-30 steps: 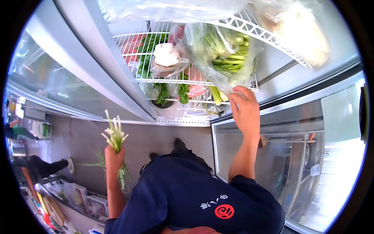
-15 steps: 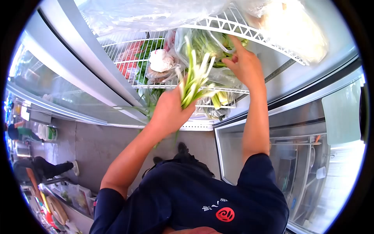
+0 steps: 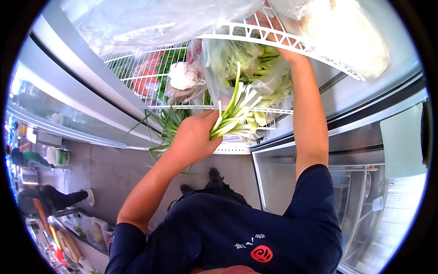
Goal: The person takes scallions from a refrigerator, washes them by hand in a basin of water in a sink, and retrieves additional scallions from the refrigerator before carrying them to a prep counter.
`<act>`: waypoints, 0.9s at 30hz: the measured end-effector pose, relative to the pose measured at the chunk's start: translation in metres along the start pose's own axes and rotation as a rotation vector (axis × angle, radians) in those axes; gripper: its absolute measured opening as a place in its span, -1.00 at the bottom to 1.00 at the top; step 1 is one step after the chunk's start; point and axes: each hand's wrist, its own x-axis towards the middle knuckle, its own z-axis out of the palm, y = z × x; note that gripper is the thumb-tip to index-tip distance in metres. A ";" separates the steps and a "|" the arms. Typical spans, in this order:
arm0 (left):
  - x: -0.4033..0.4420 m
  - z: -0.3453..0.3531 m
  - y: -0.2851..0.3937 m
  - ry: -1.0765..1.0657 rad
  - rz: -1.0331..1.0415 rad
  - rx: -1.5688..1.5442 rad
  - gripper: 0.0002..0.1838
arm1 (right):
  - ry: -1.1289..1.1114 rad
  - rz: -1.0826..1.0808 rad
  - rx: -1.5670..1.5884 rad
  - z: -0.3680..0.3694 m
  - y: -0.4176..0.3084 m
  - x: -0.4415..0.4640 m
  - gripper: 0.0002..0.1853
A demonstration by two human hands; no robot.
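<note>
A: What do the green onions look like?

B: They are long and thin, all in a loose bunch. The bottoms are white, and then they turn light green. The leaves are dark green and messy. One stalk sticks up past the others.

A: Where are they?

B: In the left hand, in front of the lower wire shelf of the fridge. The fingers curl around the bunch. The white ends come out on the right of the hand, and the leaves come out on the left.

A: Which way does the bunch point?

B: It lies mostly sideways, left to right. The white ends point right and a bit up, and the tall stalk points more up. The leaves spread left, and some droop down.

A: And the right hand?

B: It reaches in under the upper wire shelf. The wires hide some of it, so I can't tell if it holds anything.

A: What is near it?

B: A clear bag of greens. A white lump in plastic sits left of that. I can't tell if the onions touch the bag.
</note>
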 end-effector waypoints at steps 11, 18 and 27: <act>-0.010 -0.005 0.004 -0.038 0.053 0.028 -0.55 | -0.042 0.145 -0.645 0.065 -0.055 -0.010 -0.27; -0.011 -0.005 0.004 -0.037 0.081 0.074 -0.53 | 0.551 0.178 -0.019 0.014 0.055 0.023 -0.46; -0.011 -0.003 0.001 0.062 0.078 0.044 -0.49 | 0.553 0.321 0.259 0.024 0.046 0.017 -0.40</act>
